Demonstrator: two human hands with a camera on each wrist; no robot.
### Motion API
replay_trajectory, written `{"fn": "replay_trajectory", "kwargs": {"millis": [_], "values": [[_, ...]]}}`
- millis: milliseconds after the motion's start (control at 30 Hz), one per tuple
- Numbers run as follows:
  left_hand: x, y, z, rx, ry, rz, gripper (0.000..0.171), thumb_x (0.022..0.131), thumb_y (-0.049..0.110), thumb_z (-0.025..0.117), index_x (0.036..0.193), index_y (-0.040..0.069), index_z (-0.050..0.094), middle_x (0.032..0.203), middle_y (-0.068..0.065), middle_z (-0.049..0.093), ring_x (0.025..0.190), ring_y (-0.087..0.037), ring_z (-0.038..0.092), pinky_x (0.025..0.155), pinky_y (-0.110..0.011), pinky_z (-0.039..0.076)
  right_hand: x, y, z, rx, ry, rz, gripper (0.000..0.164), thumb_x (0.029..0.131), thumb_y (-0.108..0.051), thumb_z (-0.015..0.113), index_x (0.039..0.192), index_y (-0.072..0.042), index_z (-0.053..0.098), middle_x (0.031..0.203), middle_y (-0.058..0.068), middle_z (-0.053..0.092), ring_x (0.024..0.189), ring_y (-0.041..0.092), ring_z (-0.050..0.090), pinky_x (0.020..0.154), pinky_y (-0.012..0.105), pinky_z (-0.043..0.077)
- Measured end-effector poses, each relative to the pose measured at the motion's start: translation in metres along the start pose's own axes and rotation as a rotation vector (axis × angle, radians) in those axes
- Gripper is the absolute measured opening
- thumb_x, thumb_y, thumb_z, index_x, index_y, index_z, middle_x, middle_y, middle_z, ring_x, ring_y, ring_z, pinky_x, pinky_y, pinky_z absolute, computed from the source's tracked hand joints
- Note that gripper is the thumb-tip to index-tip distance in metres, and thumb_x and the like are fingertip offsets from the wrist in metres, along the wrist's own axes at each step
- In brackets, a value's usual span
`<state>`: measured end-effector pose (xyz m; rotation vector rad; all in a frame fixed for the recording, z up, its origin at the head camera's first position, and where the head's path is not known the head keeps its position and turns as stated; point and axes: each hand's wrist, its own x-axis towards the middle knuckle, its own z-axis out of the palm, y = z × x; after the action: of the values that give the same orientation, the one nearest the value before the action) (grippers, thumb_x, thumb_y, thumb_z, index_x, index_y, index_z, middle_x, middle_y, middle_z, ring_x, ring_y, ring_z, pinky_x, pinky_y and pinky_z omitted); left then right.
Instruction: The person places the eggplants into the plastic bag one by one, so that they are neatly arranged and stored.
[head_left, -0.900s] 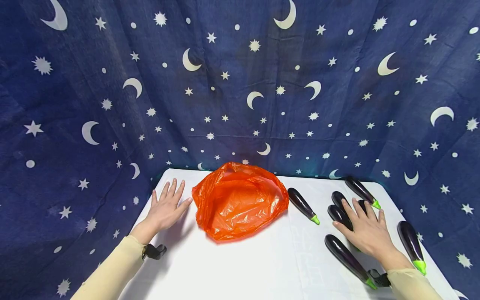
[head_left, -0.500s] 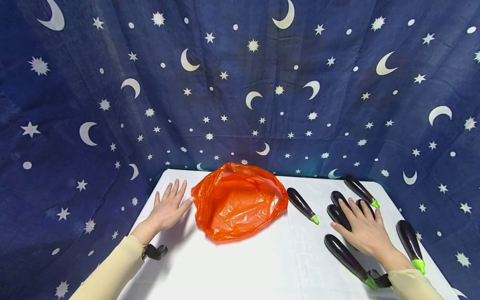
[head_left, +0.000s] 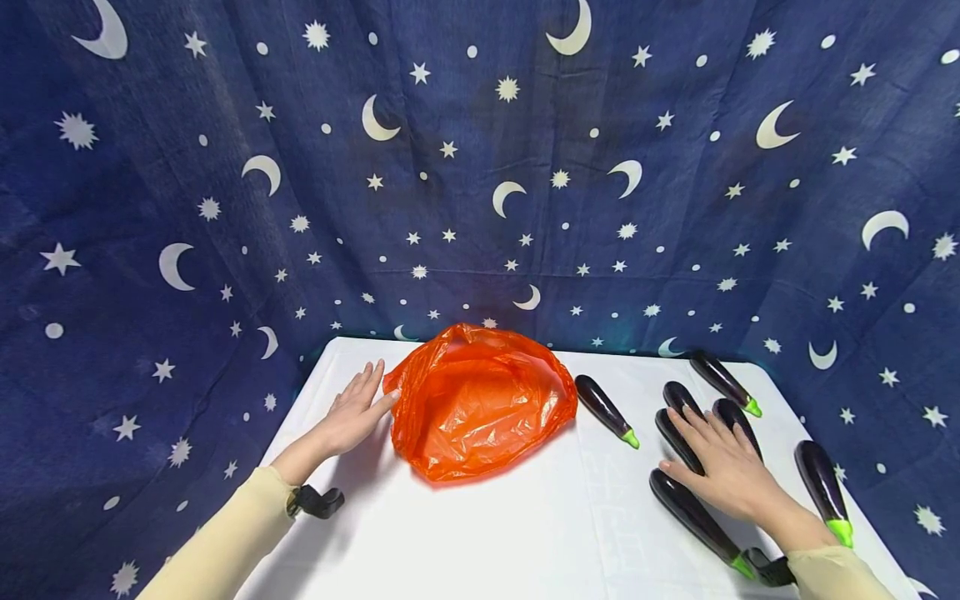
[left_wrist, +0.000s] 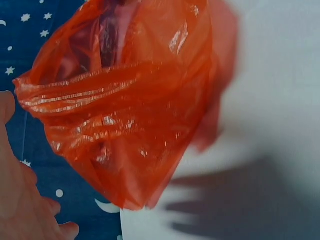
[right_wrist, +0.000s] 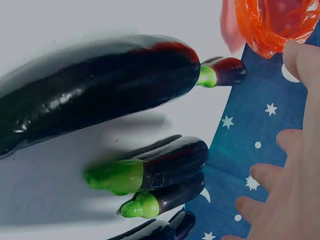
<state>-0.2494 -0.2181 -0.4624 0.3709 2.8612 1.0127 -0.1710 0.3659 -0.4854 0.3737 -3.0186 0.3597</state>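
Note:
An orange-red plastic bag (head_left: 487,408) stands on the white table with its mouth gaping toward me. My left hand (head_left: 358,414) is at the bag's left side, fingers straight and holding nothing, the thumb overlapping the bag's edge in the head view. On the right, my right hand (head_left: 723,467) hovers with fingers spread over several dark eggplants with green stem ends. Beneath its fingers lie an eggplant (head_left: 675,437) and another eggplant (head_left: 738,423), partly covered. Just nearer than the hand is a further eggplant (head_left: 693,517), seen large in the right wrist view.
One eggplant (head_left: 603,408) lies close to the bag's right side. Another eggplant (head_left: 723,382) is at the back right, and one more eggplant (head_left: 821,487) lies by the table's right edge. A blue curtain (head_left: 465,167) with moons and stars surrounds the table (head_left: 465,542).
My left hand has moved right to the bag's edge and turned more onto its side. My right hand has shifted slightly, still over the eggplants. The bag and eggplants have stayed put.

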Motion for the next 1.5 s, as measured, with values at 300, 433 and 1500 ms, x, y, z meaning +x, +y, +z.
{"fn": "replay_trajectory", "kwargs": {"millis": [300, 433, 1500], "values": [[0.007, 0.011, 0.006, -0.108, -0.04, 0.016, 0.088, 0.103, 0.056, 0.047, 0.166, 0.011, 0.005, 0.169, -0.022, 0.003, 0.153, -0.046, 0.004, 0.117, -0.07, 0.007, -0.008, -0.002, 0.0, 0.017, 0.016, -0.058, 0.091, 0.091, -0.059, 0.067, 0.163, -0.018, 0.03, 0.159, 0.026, 0.035, 0.143, 0.055, 0.027, 0.112, 0.075, 0.009], [0.008, 0.015, 0.007, -0.13, -0.029, 0.046, 0.09, 0.101, 0.051, 0.054, 0.166, 0.009, 0.007, 0.169, -0.022, 0.006, 0.154, -0.043, 0.006, 0.119, -0.066, 0.01, -0.013, 0.0, 0.0, 0.032, 0.015, -0.07, 0.092, 0.09, -0.056, 0.07, 0.163, -0.018, 0.03, 0.157, 0.026, 0.038, 0.141, 0.055, 0.031, 0.11, 0.075, 0.016], [0.027, 0.022, 0.012, 0.05, -0.032, 0.31, 0.09, 0.093, 0.016, 0.075, 0.165, 0.02, 0.022, 0.169, -0.022, 0.003, 0.148, -0.047, 0.027, 0.113, -0.058, 0.034, -0.03, 0.019, -0.015, 0.514, -0.434, 0.036, 0.088, 0.086, -0.026, 0.081, 0.156, 0.002, 0.036, 0.136, 0.028, 0.056, 0.119, 0.048, 0.057, 0.084, 0.055, 0.053]]}}
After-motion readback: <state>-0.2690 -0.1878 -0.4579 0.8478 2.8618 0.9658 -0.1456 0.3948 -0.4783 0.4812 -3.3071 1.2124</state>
